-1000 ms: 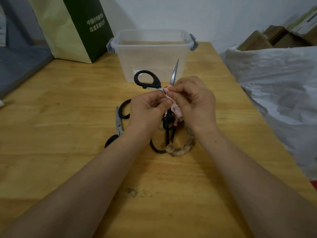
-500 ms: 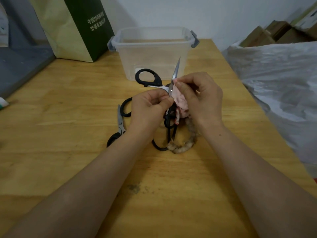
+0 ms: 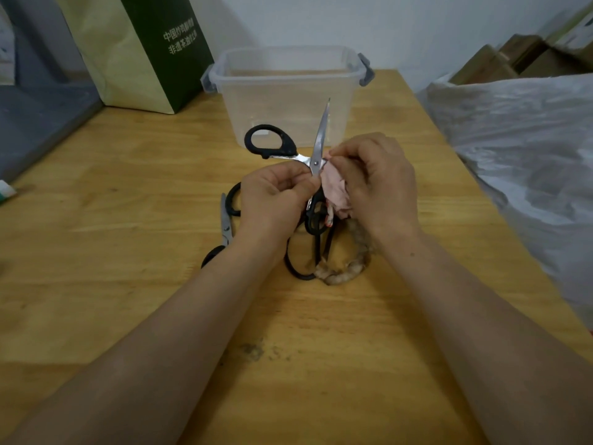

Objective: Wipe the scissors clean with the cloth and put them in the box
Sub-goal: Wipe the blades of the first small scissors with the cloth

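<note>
My left hand (image 3: 272, 194) grips a pair of black-handled scissors (image 3: 317, 142) near the pivot, spread wide, one blade pointing up toward the box. One handle loop sticks out to the upper left; the other hangs below my fingers. My right hand (image 3: 375, 181) pinches a crumpled pink cloth (image 3: 335, 191) against the scissors just right of the pivot. The clear plastic box (image 3: 288, 88), lidless with grey latches, stands right behind the hands.
More black-handled scissors (image 3: 226, 226) lie on the wooden table (image 3: 112, 220) under my left wrist, and another handle loop with a brownish braided ring (image 3: 343, 274) lies below my hands. A green-and-tan paper bag (image 3: 141, 49) stands back left. A crumpled plastic sheet (image 3: 526, 155) covers the right.
The cloth in my right hand has slid down from the upper blade to beside the pivot. The scissors' blade now shows bare above my hands. My left hand keeps its grip.
</note>
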`<state>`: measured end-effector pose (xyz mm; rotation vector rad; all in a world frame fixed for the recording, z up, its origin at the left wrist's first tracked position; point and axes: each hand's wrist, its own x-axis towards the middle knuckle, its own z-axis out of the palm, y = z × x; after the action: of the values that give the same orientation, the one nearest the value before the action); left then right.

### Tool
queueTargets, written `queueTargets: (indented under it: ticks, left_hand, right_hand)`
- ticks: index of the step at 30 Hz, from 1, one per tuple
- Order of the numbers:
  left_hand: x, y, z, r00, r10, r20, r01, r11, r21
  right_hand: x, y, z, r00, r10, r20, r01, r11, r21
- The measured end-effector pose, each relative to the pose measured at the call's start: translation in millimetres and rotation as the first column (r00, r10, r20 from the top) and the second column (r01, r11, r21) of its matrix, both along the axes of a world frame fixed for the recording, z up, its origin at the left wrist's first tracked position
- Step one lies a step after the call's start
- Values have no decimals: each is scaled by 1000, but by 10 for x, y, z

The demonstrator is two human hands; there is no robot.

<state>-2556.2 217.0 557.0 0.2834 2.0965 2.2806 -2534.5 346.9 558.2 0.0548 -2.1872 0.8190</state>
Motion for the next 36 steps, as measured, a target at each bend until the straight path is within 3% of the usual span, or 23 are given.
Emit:
queueTargets:
  ticks: [3, 8, 12, 16, 20, 27, 31, 36]
  left_hand:
    - [16, -3, -1, 999, -25, -41, 24, 999, -34]
    - [12, -49, 20, 995, -4, -98, -3, 998, -63]
    - [7, -29, 18, 998, 17, -62, -20, 998, -53]
    - [-4, -21, 28, 996, 15, -85, -20, 998, -60]
    - [2, -23, 14, 995, 2, -103, -11, 996, -86]
    - [-1, -3, 9, 998, 22, -58, -26, 998, -65]
    - [-12, -1, 20, 1000, 15, -10, -16, 1000, -27]
    - [10, -31, 12, 999, -37, -36, 34, 997, -76]
  right_hand:
    - [-1, -75, 5, 998, 63, -27, -64, 997, -50]
    - [12, -80, 0, 984, 178, 8, -178, 983, 39]
    - [5, -6, 14, 989, 123, 81, -131, 985, 113]
    - [18, -34, 62, 998, 58, -19, -58, 998, -22]
    - [24, -120, 42, 988, 155, 3, -155, 988, 9]
    - [37, -4, 41, 992, 109, 60, -117, 983, 141]
    - [44, -17, 60, 998, 55, 11, -55, 998, 26]
    - [47, -112, 35, 974, 211, 81, -212, 977, -3]
